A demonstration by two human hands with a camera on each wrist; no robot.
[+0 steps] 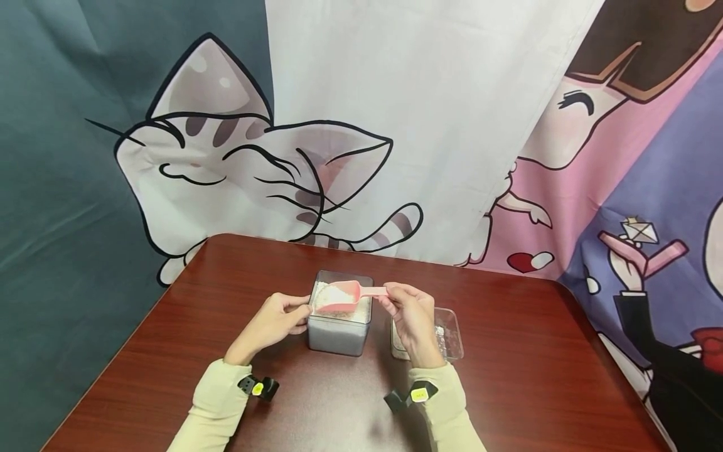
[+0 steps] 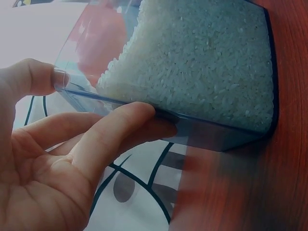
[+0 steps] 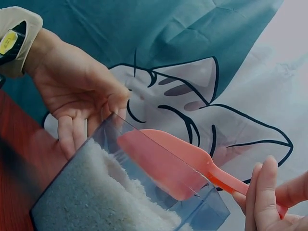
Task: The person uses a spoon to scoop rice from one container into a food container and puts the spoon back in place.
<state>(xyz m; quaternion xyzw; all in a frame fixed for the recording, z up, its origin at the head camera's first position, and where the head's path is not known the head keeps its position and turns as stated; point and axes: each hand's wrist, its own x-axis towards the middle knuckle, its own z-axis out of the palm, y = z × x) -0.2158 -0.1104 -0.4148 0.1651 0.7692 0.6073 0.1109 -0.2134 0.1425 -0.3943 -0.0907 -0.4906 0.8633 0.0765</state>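
Note:
A clear bluish square container (image 1: 337,342) of white rice (image 2: 202,62) stands mid-table. My left hand (image 1: 282,320) holds its left wall, thumb at the upper rim and fingers along the outside, as the left wrist view shows. With my right hand (image 1: 411,314) I grip the handle of a pink scoop (image 3: 168,159). The scoop's bowl lies at the container's mouth, heaped with rice in the head view. Through the clear wall in the right wrist view, the rice surface slopes beneath the scoop.
Right of the container, partly behind my right hand, sits a shallow clear tray (image 1: 454,339) with some pale bits in it. The brown wooden table (image 1: 525,376) ends at a cloth backdrop (image 1: 435,94) printed with cartoon figures.

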